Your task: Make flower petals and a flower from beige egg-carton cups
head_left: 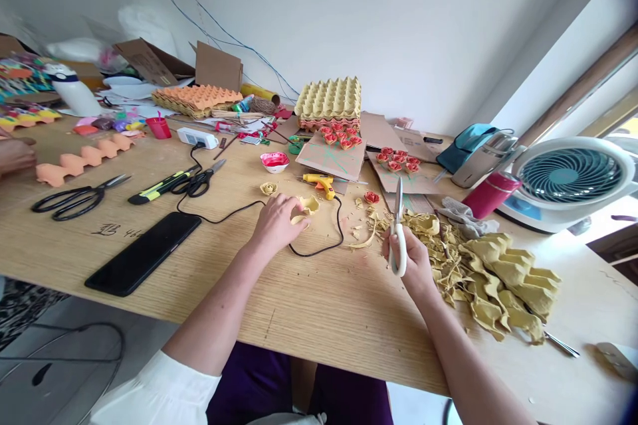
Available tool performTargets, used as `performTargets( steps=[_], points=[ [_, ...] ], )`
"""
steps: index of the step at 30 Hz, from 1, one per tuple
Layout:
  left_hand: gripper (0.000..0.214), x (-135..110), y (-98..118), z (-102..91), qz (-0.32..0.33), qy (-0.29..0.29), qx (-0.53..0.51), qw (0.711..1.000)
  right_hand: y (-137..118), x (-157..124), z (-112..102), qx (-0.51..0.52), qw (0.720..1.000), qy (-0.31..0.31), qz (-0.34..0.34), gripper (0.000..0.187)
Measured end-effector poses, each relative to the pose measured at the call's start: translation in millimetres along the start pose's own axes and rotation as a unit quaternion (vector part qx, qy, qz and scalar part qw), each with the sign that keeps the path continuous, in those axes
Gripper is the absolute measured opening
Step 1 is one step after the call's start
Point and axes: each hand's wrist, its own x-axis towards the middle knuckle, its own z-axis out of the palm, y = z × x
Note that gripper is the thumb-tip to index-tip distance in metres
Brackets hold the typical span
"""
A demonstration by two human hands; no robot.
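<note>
My left hand [276, 220] rests on the wooden table [319, 305], fingers closed round a yellow egg-carton cup piece [306, 206]. My right hand [411, 257] grips white-handled scissors [397, 226], blades pointing up and away. A finished yellow carton rose [268, 188] lies just beyond my left hand. A small red carton rose [371, 197] sits near the scissor tips. A yellow glue gun [320, 182] lies between them, its black cord looping past my left hand.
A heap of cut yellow carton pieces [498, 279] lies right of my right hand. A black phone [143, 252], black scissors [80, 198], a utility knife [158, 187], a fan [568, 179], egg trays [329, 99] and red roses on cardboard [339, 139] surround. Another person's hand [14, 154] at far left.
</note>
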Motion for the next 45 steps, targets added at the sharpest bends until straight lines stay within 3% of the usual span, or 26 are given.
performTargets(
  steps=[4,9,13,20,28,33,38,40,42,45],
  points=[
    [0.043,-4.3,-0.7,1.7,-0.027,-0.035,0.04,0.998,-0.6,0.6,0.9,-0.018,1.0,-0.009,-0.01,0.038],
    [0.03,-5.0,-0.2,7.9,-0.051,-0.056,0.052,0.996,-2.0,0.5,0.4,-0.032,0.999,-0.015,-0.017,0.036],
    [0.026,-3.4,-4.6,10.6,-0.063,-0.041,0.055,0.996,0.7,0.4,0.2,-0.03,0.999,-0.017,-0.011,0.035],
    [0.045,0.0,-16.4,6.2,-0.066,-0.039,0.045,0.996,5.1,0.8,-0.1,-0.014,1.0,-0.023,0.013,0.035],
    [0.04,3.9,3.7,12.2,0.038,0.009,0.03,0.999,2.3,0.4,2.4,-0.031,0.999,-0.031,-0.005,0.034],
    [0.013,11.7,8.8,18.2,0.044,0.018,0.046,0.998,5.2,0.5,3.3,-0.033,0.999,-0.034,-0.002,0.031],
    [0.011,9.7,22.8,9.7,0.098,0.052,-0.076,0.991,7.1,0.8,4.5,-0.035,0.999,-0.034,0.012,0.031],
    [0.01,4.5,34.0,12.2,0.089,0.029,-0.206,0.974,7.8,1.6,6.2,-0.017,0.999,-0.041,0.016,0.033],
    [0.007,-2.1,46.6,18.0,0.035,-0.034,-0.37,0.928,8.2,3.0,8.0,0.017,0.999,-0.04,0.024,0.033],
    [0.018,-11.9,63.0,24.8,-0.04,-0.152,-0.61,0.777,7.0,6.0,9.8,0.07,0.996,-0.029,0.041,0.036]
  ],
)
